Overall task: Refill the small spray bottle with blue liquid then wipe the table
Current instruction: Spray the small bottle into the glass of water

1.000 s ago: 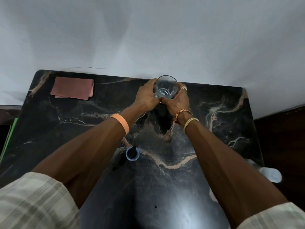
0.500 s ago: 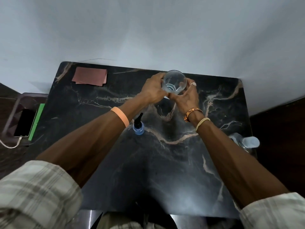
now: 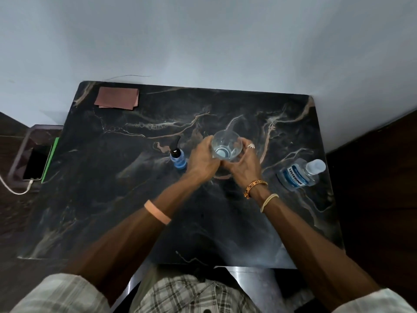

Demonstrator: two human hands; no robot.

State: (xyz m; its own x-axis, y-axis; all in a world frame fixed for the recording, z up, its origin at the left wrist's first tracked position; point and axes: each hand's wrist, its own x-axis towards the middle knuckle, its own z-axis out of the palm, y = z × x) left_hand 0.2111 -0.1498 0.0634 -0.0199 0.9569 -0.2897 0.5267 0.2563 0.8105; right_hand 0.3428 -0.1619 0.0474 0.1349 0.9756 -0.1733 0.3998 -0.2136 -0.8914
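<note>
A clear drinking glass [image 3: 226, 146] with a little liquid at its bottom sits between both hands over the middle of the black marble table [image 3: 112, 199]. My left hand [image 3: 202, 158] grips its left side and my right hand [image 3: 244, 161] grips its right side. Just left of my left hand stands the small spray bottle [image 3: 178, 158], blue with a black pump top. A large bottle of blue liquid [image 3: 299, 175] with a clear cap lies tilted near the table's right edge.
A folded reddish-brown cloth [image 3: 117, 98] lies at the table's far left corner. A phone [image 3: 36, 162] on a cable rests on a side surface left of the table. A white wall stands behind the table.
The view has pulled back and both hands have drawn the glass nearer, toward the table's middle. The spray bottle now stands just left of the left hand, and the large bottle shows fully.
</note>
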